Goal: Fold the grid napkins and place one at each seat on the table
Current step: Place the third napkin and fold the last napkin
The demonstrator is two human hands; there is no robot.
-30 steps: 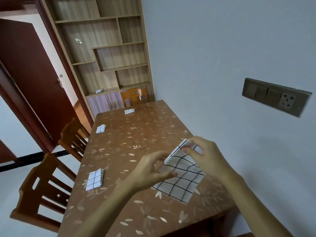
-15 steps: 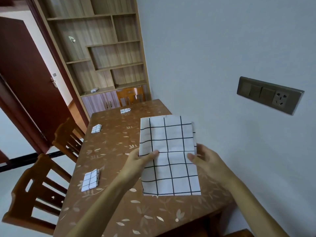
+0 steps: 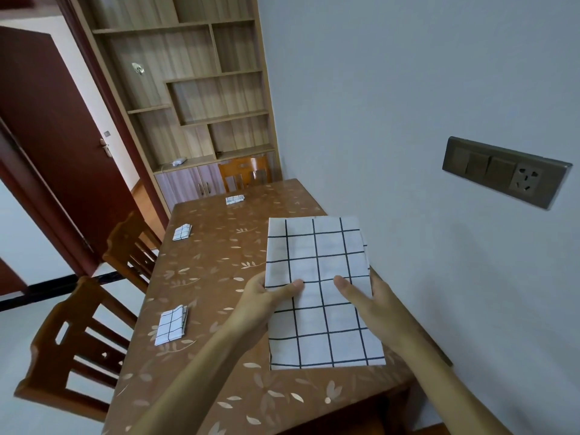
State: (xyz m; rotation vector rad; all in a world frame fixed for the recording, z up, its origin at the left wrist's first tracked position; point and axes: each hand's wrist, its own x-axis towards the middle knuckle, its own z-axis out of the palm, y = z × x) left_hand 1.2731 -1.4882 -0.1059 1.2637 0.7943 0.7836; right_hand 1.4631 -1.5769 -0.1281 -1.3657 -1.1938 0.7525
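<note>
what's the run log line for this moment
step: folding | held: grid napkin, both hands, left hand, right hand | placed: three folded napkins | surface: table

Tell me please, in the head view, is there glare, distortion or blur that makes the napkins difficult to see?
Head view: the wide lens bends the door and shelves; a soft sheen lies on the table at its far end; the held napkin is sharp between left hand and right hand; the farthest folded napkin is small, its grid unclear.
</note>
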